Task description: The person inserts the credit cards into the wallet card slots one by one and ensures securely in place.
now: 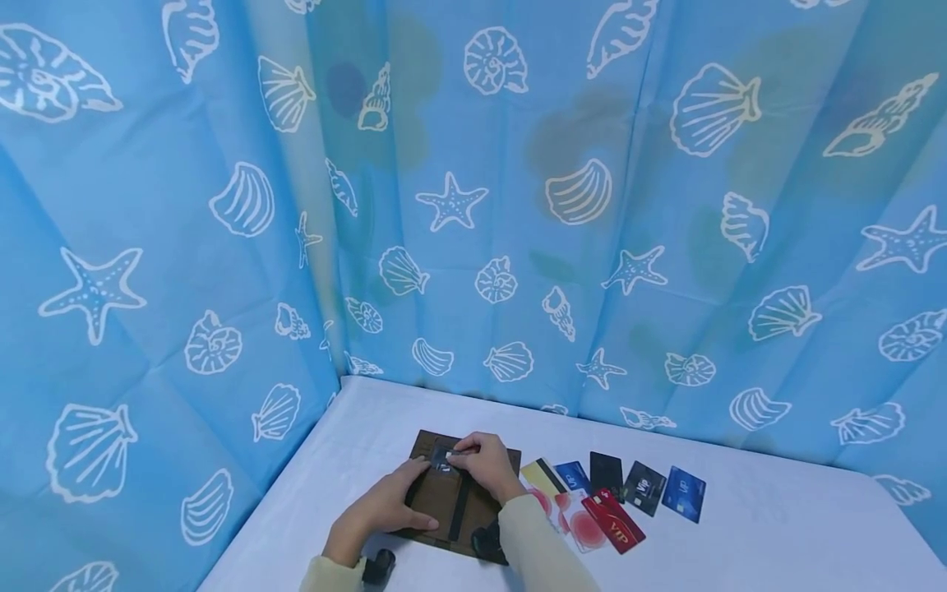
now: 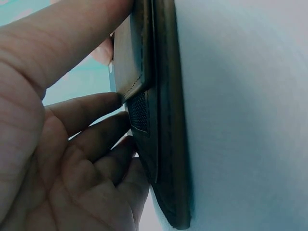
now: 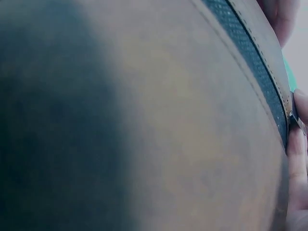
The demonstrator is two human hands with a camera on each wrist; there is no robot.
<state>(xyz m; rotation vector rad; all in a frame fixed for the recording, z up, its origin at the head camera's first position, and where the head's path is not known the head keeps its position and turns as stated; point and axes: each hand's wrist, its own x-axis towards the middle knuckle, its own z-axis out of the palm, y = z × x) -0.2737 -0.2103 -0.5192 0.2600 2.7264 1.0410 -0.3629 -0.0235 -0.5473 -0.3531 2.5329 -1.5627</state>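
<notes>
A brown wallet (image 1: 432,501) lies spread on the white table, with a dark strip down its middle. My right hand (image 1: 488,464) pinches a dark card (image 1: 442,460) with pale marks between thumb and fingers, over the wallet's upper left part. In the right wrist view, the fingers (image 3: 299,149) hold the card's edge close by the stitched leather. My left hand (image 1: 388,497) rests on the wallet's left side, thumb and fingers spread apart. Its fingertips (image 2: 120,98) touch the leather beside a stitched pocket in the left wrist view.
Right of the wallet lie several cards: a red VIP card (image 1: 614,522), a black card (image 1: 607,475), a dark Vip card (image 1: 644,488), a blue VIP card (image 1: 684,494) and a gold-striped card (image 1: 542,475). A blue shell-print curtain (image 1: 459,271) borders the white table (image 1: 777,526).
</notes>
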